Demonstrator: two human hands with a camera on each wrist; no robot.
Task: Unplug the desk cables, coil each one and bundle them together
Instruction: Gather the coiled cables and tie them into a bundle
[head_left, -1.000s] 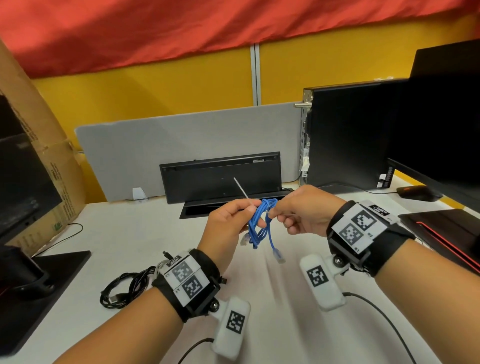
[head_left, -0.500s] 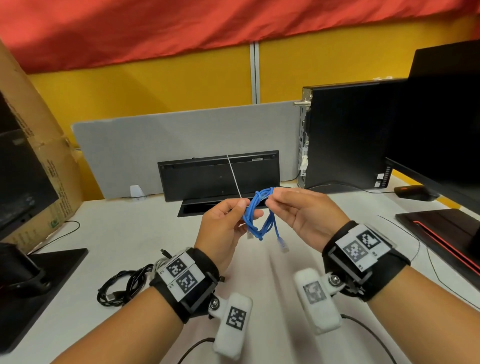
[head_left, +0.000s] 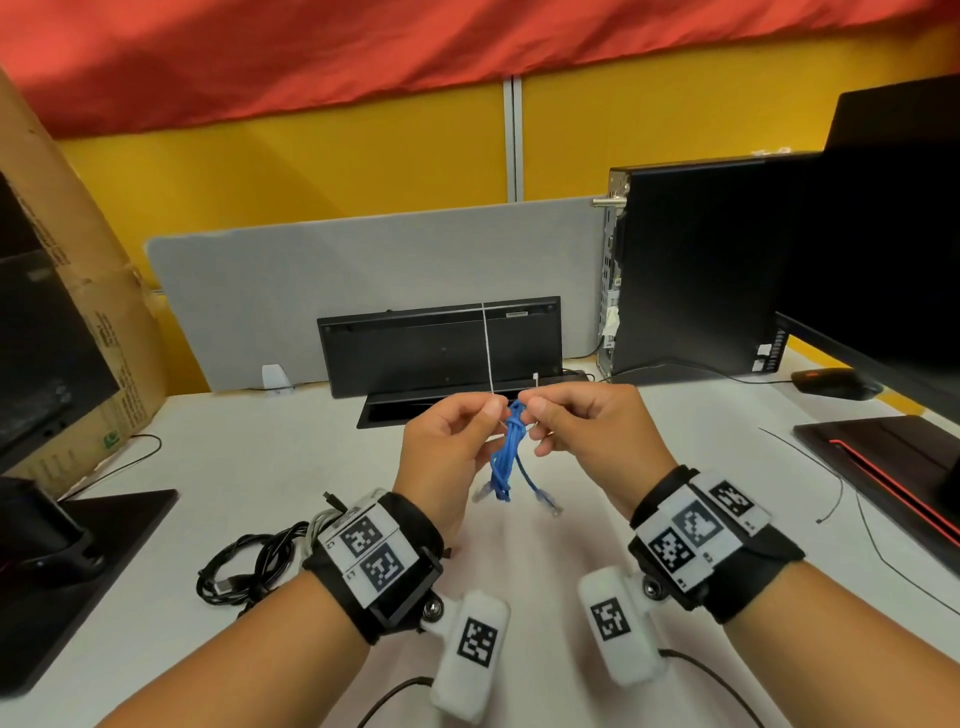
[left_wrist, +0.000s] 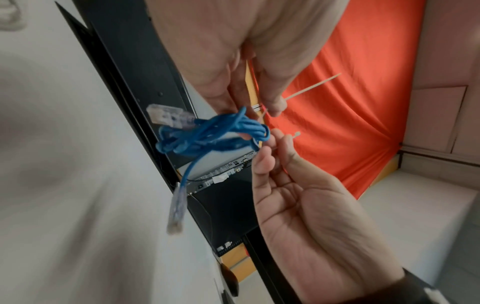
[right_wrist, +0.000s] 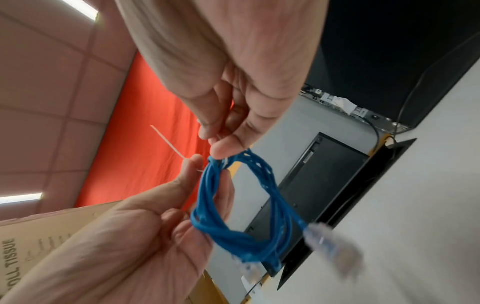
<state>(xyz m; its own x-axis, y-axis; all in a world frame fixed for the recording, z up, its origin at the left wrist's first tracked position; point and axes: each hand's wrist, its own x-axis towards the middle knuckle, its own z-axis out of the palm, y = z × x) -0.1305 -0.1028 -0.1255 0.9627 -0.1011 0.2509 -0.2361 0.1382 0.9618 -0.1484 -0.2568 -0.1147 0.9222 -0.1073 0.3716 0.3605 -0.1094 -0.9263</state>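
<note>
A coiled blue network cable (head_left: 506, 457) hangs in the air between my two hands, its clear plugs dangling below. A white zip tie (head_left: 487, 353) loops round the coil's top, its tail pointing straight up. My left hand (head_left: 492, 413) pinches the tail just above the coil. My right hand (head_left: 535, 410) pinches the tie's head end on the other side. The left wrist view shows the blue cable (left_wrist: 213, 133), the tie's tail (left_wrist: 309, 90) and its head. In the right wrist view the coil (right_wrist: 246, 205) hangs open below the pinching fingers.
A bundle of black cable (head_left: 244, 566) lies on the white desk at my left wrist. A keyboard (head_left: 441, 348) leans against the grey divider behind an open cable slot (head_left: 415, 408). A PC tower (head_left: 691, 260), monitor (head_left: 893, 234) and mouse (head_left: 831, 382) stand right; a monitor base (head_left: 78, 545) and cardboard box (head_left: 67, 312) left.
The tie's tail has swung from leaning left to upright. My hands have drawn level, each pinching an end of the tie, and the coil now hangs straight down.
</note>
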